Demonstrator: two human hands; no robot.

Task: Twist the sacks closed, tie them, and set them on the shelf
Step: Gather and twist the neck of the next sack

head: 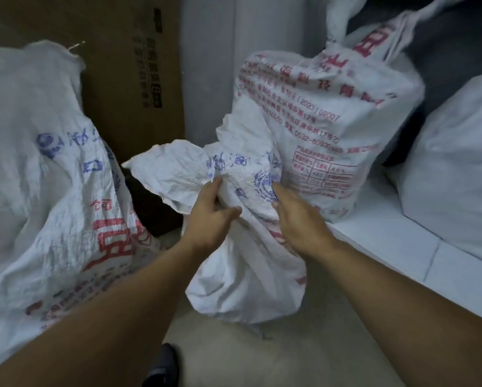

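A small white woven sack (pixel 242 283) with blue and red print stands on the floor in front of me, its neck gathered and its loose top (pixel 175 169) flopping to the left. My left hand (pixel 210 216) lies against the left side of the neck, fingers mostly straight and thumb pointing right. On the right side of the neck my right hand (pixel 298 219) presses with straight fingers. A tied white sack (pixel 326 129) with red print stands on the white shelf (pixel 396 247) just behind.
A large open sack (pixel 44 169) slumps at the left. A cardboard box (pixel 128 79) leans against the wall behind. Another white sack (pixel 457 169) lies on the shelf at the right. My shoe (pixel 161 367) shows on the concrete floor.
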